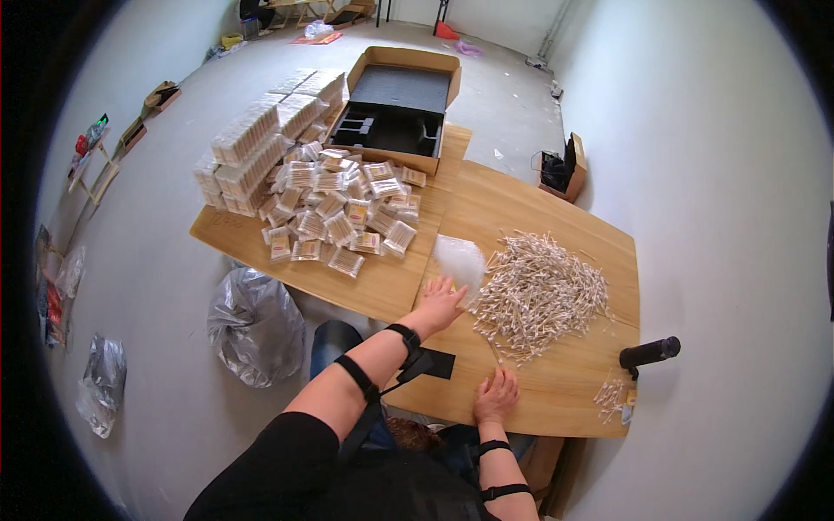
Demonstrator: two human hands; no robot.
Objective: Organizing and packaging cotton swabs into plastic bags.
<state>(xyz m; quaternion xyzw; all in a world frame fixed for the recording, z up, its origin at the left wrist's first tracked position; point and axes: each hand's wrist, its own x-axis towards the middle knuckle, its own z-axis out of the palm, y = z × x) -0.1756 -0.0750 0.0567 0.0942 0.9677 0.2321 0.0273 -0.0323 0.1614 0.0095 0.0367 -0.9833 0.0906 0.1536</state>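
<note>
My left hand (441, 300) reaches forward across the wooden table (539, 204), fingers spread, touching the edge of a clear plastic bag (459, 260). Beside that bag lies a big loose heap of cotton swabs (539, 295). My right hand (496, 397) rests flat on the table near its front edge, fingers apart, holding nothing, just short of the heap. A black flat patch (434, 363) lies on the table under my left forearm.
Several small clear packs of swabs (343, 208) are piled on the left table, with stacked packs (252, 148) behind them. An open cardboard box with black foam (395, 108) stands farther back. A black cylinder (650, 352) and a few swabs (611, 398) sit at the right edge. A grey bag (254, 326) lies on the floor.
</note>
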